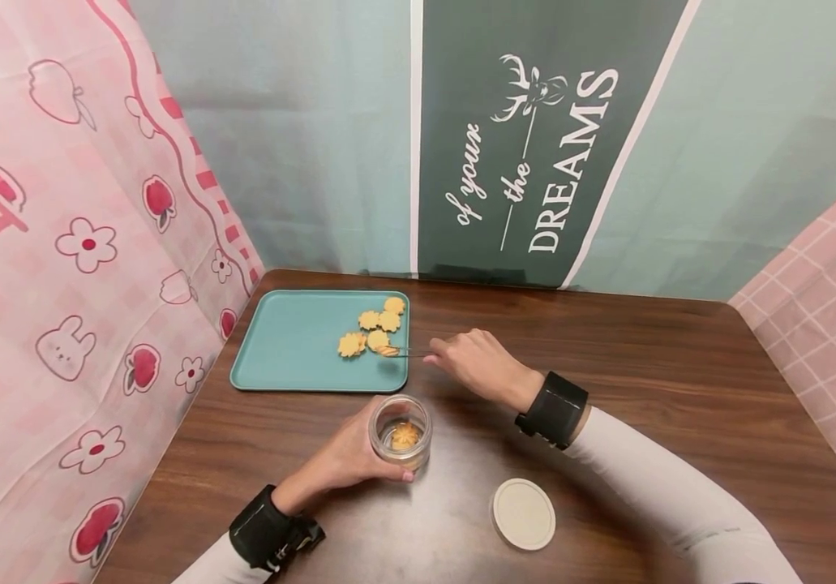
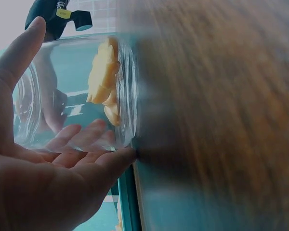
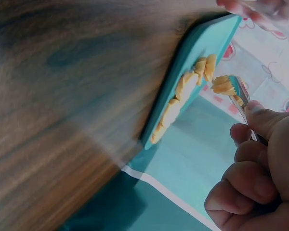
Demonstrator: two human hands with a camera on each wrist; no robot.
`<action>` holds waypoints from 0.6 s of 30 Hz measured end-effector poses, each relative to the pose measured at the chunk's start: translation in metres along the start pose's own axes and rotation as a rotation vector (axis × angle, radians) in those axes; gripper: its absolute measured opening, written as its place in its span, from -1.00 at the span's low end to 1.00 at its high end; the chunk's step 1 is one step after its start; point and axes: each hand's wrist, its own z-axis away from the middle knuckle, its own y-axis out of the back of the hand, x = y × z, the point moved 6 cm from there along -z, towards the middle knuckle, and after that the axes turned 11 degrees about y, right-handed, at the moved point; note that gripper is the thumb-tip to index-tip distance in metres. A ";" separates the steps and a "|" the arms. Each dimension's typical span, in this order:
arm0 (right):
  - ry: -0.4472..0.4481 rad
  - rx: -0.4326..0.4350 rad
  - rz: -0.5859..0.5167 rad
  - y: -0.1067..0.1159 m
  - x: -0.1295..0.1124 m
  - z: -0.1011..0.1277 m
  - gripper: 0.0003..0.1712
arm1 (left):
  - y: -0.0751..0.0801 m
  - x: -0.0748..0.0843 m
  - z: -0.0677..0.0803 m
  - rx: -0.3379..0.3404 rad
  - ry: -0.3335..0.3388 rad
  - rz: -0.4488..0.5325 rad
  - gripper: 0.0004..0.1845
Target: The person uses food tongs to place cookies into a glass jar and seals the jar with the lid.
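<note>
My left hand (image 1: 362, 450) is wrapped around a clear glass jar (image 2: 67, 91), which stands upright on the table without a lid. Inside, flower-shaped cookies (image 2: 105, 72) lie at the bottom. My right hand (image 1: 479, 362) holds slim metal tongs (image 3: 243, 103) between thumb and fingers. A cookie (image 3: 224, 85) is pinched in the tips of those tongs, raised over the right edge of a teal tray (image 1: 293, 341). Several more cookies (image 1: 351, 345) lie on the right part of that tray, close to the tongs.
A round cream lid (image 1: 524, 514) lies on the wooden table (image 1: 651, 389), right of the jar and nearer to me. Patterned cloths hang around the table: a pink one (image 1: 89, 243) at the left, a green one (image 1: 315, 162) behind, pink checks (image 1: 833, 324) at the right.
</note>
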 end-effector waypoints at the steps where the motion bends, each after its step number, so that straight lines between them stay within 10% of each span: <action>1: 0.003 0.004 0.006 0.002 0.000 0.001 -0.66 | 0.000 0.000 0.000 0.000 -0.004 -0.002 0.02; 18: 0.038 0.069 0.026 0.046 -0.012 0.023 -0.61 | 0.000 0.001 -0.001 -0.006 -0.024 0.001 0.02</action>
